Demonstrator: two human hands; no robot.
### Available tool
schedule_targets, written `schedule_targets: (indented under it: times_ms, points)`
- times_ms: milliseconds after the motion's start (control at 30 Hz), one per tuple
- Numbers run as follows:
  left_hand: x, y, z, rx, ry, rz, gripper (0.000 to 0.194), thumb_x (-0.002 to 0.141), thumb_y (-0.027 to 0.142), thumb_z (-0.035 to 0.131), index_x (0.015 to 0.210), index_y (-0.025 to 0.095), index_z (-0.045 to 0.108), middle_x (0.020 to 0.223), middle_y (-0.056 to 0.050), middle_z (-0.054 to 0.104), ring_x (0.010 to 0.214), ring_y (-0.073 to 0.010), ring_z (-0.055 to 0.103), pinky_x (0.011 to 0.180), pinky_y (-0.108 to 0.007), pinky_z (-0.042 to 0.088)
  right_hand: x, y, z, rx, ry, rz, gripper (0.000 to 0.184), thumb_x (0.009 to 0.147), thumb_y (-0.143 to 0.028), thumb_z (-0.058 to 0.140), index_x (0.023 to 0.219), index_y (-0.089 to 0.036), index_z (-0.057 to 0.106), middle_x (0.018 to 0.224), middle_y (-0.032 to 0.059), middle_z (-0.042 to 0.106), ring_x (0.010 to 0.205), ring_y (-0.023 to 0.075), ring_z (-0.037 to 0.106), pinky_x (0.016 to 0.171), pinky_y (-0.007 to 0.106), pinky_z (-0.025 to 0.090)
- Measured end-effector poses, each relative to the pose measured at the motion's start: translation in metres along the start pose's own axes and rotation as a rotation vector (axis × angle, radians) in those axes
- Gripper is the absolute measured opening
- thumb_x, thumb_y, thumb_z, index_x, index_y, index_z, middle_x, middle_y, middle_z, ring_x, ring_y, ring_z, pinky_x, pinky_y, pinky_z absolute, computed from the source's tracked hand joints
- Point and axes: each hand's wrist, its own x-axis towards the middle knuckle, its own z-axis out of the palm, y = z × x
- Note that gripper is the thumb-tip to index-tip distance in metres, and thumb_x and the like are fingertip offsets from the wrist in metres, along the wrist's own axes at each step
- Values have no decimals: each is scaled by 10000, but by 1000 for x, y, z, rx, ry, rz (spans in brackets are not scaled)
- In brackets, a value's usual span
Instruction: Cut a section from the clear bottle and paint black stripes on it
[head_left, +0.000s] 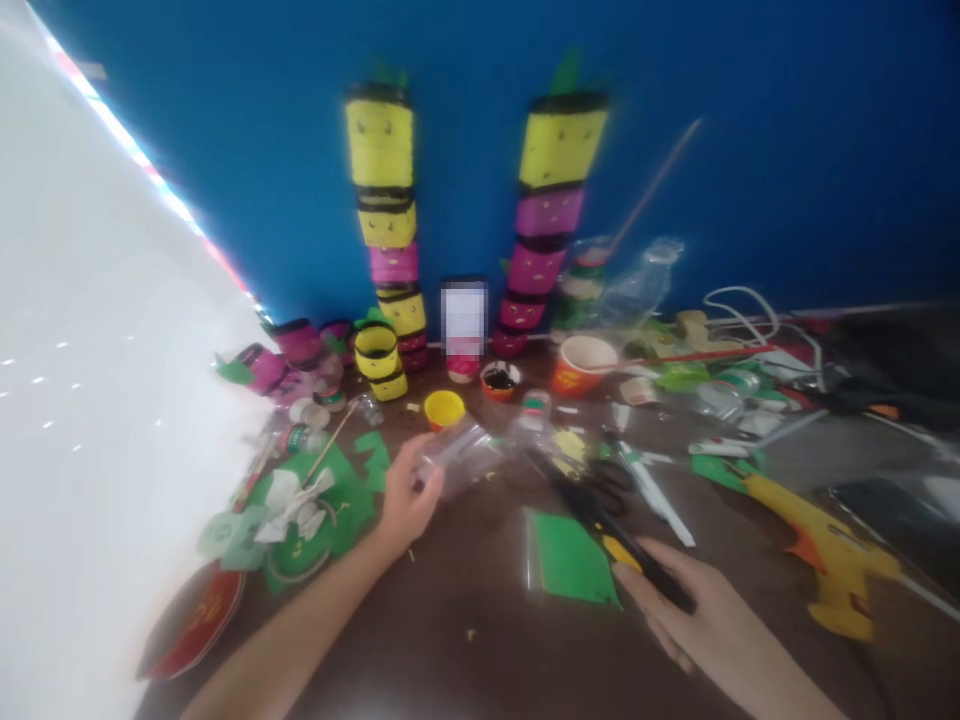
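My left hand (411, 492) is closed around a clear plastic bottle (459, 458) lying on its side above the brown table; motion blurs its far end. In my right hand (686, 595) is a black utility knife (577, 500) with a yellow slider, its front end pointing up and left toward the bottle. Below the knife lies a green sheet (570, 562) in a clear sleeve. A pair of black scissors (606, 482) rests just beyond the knife. Close to the bottle stands a small yellow cup (445, 409).
Two tall stacks of painted yellow and magenta pots (403, 310) (533, 270) stand against the blue wall (465, 130). A yellow glue gun (832, 545) lies at right. Left are green scraps (337, 510) and a red bowl (196, 615). A paper cup (583, 366) stands behind.
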Motion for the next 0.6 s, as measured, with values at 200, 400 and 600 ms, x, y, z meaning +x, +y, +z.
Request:
schedule_targets:
  times_ms: [200, 400, 600]
  points:
    - [-1, -7, -1, 20, 107, -2, 437, 895, 475, 398, 1227, 197, 455, 1158, -118, 575, 1067, -238, 574, 911, -388, 464, 0, -12, 3, 519, -92, 142, 418, 835, -618, 421, 763, -212, 492, 510, -50, 492, 420, 102, 476, 471, 239, 422]
    - [-2, -10, 1, -96, 107, -149, 499, 891, 544, 372, 1226, 183, 455, 1222, -128, 538, 1151, -254, 509, 994, -420, 383, 6, -12, 13, 664, -161, 223, 508, 813, -670, 396, 642, -194, 449, 461, -56, 441, 311, 77, 409, 349, 216, 300]
    - [-3, -7, -1, -110, 105, -123, 525, 880, 570, 378, 1234, 191, 454, 1214, -128, 537, 1144, -268, 509, 993, -440, 375, 7, -12, 14, 577, -118, 64, 394, 853, -579, 406, 823, -200, 506, 554, -47, 486, 376, 87, 441, 389, 222, 378]
